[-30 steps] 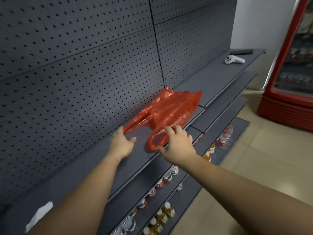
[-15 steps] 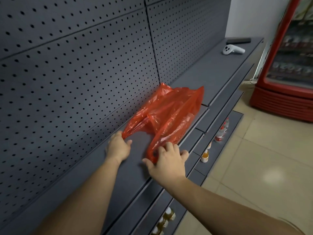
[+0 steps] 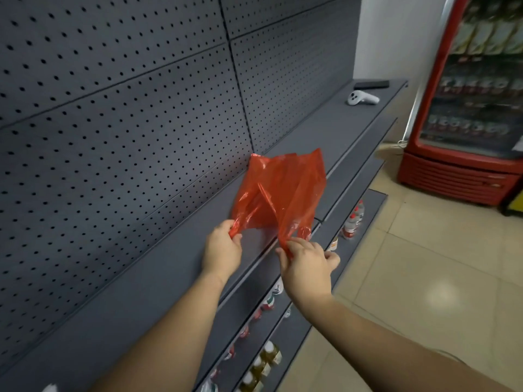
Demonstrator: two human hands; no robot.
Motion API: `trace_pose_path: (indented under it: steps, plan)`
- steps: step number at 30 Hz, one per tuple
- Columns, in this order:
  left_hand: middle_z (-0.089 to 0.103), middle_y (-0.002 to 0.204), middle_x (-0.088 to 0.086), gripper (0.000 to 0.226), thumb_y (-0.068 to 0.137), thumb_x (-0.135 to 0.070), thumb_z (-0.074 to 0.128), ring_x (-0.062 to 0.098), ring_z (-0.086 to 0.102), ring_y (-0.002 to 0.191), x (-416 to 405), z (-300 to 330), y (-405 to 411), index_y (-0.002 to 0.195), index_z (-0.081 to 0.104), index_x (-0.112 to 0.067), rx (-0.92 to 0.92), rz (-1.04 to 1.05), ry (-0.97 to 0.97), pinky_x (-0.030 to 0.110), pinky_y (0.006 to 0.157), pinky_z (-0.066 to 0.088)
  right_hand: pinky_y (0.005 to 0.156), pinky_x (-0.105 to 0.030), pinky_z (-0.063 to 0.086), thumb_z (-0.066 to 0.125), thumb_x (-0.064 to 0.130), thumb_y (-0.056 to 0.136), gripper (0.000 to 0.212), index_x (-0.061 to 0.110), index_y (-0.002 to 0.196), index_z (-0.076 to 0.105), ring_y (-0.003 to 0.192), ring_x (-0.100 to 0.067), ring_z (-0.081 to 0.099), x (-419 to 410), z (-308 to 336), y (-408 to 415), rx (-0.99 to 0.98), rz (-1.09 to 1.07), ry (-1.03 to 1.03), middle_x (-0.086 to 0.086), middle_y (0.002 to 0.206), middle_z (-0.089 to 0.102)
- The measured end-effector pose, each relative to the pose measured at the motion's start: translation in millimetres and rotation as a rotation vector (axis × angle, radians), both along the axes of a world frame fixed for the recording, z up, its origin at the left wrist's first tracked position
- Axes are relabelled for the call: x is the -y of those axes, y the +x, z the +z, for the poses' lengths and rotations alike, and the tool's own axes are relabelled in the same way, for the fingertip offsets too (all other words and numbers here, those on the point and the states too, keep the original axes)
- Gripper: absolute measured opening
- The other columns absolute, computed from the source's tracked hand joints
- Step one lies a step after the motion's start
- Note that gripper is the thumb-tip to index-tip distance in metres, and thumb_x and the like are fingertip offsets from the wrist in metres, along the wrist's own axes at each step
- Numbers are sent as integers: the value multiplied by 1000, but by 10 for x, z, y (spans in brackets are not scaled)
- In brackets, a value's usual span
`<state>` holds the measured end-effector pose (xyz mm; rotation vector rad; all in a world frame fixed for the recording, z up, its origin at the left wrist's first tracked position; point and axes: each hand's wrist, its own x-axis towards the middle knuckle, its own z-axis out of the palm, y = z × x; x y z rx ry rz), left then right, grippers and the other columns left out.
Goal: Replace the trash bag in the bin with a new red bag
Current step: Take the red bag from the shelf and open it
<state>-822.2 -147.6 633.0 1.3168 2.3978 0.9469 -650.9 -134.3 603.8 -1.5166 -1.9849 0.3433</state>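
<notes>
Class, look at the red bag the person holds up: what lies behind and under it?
Behind the red bag stands the grey pegboard; under it, the dark top shelf. The stretch it covers is hidden.

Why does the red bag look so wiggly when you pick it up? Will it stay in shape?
Probably not. The red bag is thin, see-through plastic, creased and sagging between the left hand and right hand, so it looks floppy. It seems empty, so likely very light. The film is shiny, so it may slip through loose fingers.
</notes>
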Motion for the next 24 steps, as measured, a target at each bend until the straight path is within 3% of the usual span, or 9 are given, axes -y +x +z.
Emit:
trace_pose_path:
  steps: [3, 6, 11, 14, 16, 20, 24]
  plan:
    - [70, 116, 11, 31, 94, -10, 62, 31, 66, 107, 28, 107, 537, 125, 64, -12, 24, -40, 46, 34, 93, 49, 76, -37, 34, 58, 38, 92, 17, 25, 86, 69, 92, -24, 62, 35, 75, 502, -60, -10, -12, 10, 98, 70]
    - [66, 126, 15, 36, 94, -10, 61, 32, 61, 117, 106, 205, 1204, 130, 62, -6, 35, -102, 69, 27, 95, 42, 68, -38, 50, 57, 33, 91, 18, 21, 84, 67, 87, -29, 63, 131, 126, 1114, -151, 18, -18, 3, 91, 70]
    - [70, 121, 16, 33, 92, -9, 62, 33, 66, 108, 304, 233, 2347, 125, 65, -7, 80, -245, 70, 33, 96, 49, 64, -32, 40, 65, 21, 89, 13, 13, 78, 67, 77, -31, 62, 431, 157, 2185, -208, -56, -1, -8, 80, 70]
    - [69, 123, 14, 32, 93, -7, 61, 31, 61, 115, 421, 249, 3005, 125, 65, -6, 90, -338, 43, 24, 90, 40, 60, -26, 26, 66, 18, 89, 13, 10, 79, 69, 74, -32, 61, 620, 206, 2818, -221, -118, -10, -11, 76, 70]
    - [69, 122, 13, 34, 93, -7, 61, 30, 60, 117, 487, 229, 3395, 127, 64, -6, 111, -387, 26, 23, 91, 39, 63, -31, 32, 64, 20, 91, 14, 10, 83, 69, 76, -33, 61, 741, 237, 3205, -229, -160, -49, -12, 78, 70]
    - [68, 126, 15, 38, 92, -10, 65, 32, 62, 118, 561, 84, 4001, 130, 62, -5, 170, -457, -19, 36, 101, 47, 62, -33, 42, 63, 25, 91, 20, 10, 80, 70, 72, -31, 63, 922, 214, 3850, -260, -239, -121, -10, 74, 70]
    - [69, 123, 12, 42, 90, -18, 68, 28, 66, 110, 588, -110, 4385, 131, 62, -9, 237, -529, -144, 42, 98, 53, 67, -37, 53, 61, 29, 91, 20, 13, 85, 71, 74, -27, 67, 1015, 101, 4333, -290, -308, -231, -6, 77, 74]
